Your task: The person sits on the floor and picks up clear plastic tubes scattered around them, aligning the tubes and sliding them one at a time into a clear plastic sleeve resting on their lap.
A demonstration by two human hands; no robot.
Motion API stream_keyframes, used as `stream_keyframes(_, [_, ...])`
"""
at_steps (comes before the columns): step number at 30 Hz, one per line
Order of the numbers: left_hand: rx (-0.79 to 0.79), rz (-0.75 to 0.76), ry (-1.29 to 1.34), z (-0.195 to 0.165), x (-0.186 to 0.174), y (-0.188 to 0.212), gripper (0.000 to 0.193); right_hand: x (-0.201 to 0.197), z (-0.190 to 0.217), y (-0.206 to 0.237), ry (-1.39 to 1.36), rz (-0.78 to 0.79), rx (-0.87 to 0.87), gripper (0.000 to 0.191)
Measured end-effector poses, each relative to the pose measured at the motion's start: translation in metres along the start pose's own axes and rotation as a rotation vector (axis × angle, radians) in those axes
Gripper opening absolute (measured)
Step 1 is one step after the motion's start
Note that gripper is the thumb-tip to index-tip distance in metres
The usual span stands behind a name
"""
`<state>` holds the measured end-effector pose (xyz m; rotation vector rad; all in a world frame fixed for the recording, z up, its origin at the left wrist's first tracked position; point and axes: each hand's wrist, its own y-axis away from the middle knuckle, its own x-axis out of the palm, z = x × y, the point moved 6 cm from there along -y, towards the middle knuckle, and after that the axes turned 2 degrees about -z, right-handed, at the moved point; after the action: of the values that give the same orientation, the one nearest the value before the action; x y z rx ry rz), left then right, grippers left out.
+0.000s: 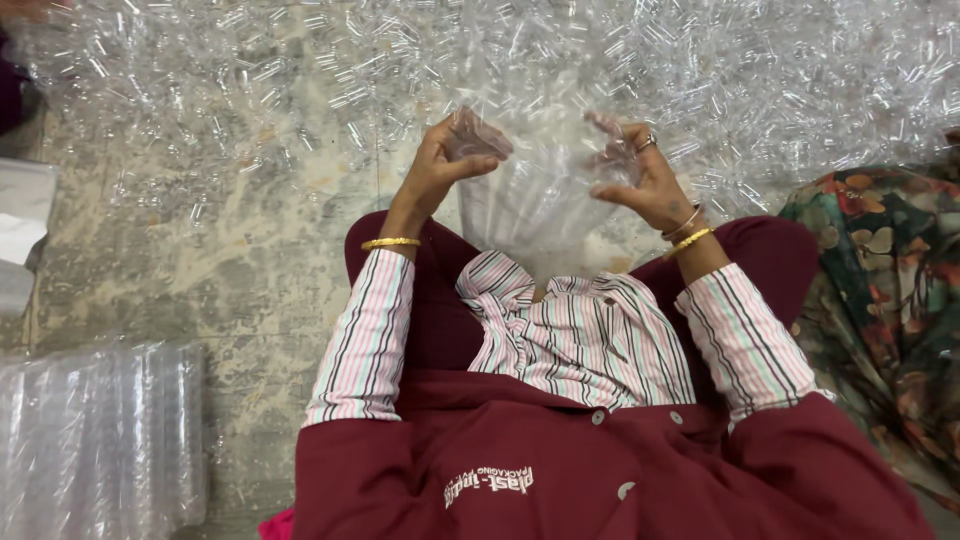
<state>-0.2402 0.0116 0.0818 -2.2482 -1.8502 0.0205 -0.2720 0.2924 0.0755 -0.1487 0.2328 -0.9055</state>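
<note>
Gripping: both hands closed on the rim of a clear plastic bag [535,200], held above the lap
left hand [440,165]: fingers pinch bag's left edge
right hand [640,175]: fingers pinch bag's right edge
bag contents: small clear plastic tubes, count unclear
far: heap of loose clear plastic tubes [300,80] on grey concrete floor [240,260]
near left: packed clear tube bundle [100,440]
right: floral patterned cloth [890,290]
</note>
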Motion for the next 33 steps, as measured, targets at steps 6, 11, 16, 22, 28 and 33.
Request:
stream_keyframes(6, [0.052,0.0,0.02,-0.022,0.002,-0.004,0.013,-0.001,0.01,-0.001,0.108,0.126,0.13,0.063])
stream_keyframes(11, [0.126,0.009,0.081,-0.061,0.016,0.005,0.022,-0.009,0.027,0.001,0.2,0.109,-0.026,0.027])
stream_keyframes(16, [0.259,0.023,0.008,-0.104,0.031,0.012,0.005,-0.017,0.069,0.005,0.209,-0.116,-0.18,0.012])
stream_keyframes(22, [0.154,-0.04,-0.041,-0.066,-0.007,0.014,0.007,-0.046,0.053,0.041,-0.016,-0.259,-0.125,0.028])
stream_keyframes(28, [-0.108,0.191,-0.801,0.078,-0.009,0.002,0.019,-0.046,-0.095,0.064,0.014,-0.187,0.577,0.028])
stream_keyframes(33, [-0.203,0.316,-0.839,0.094,-0.016,0.021,0.014,-0.029,-0.136,0.087,-0.16,-0.108,0.722,0.03])
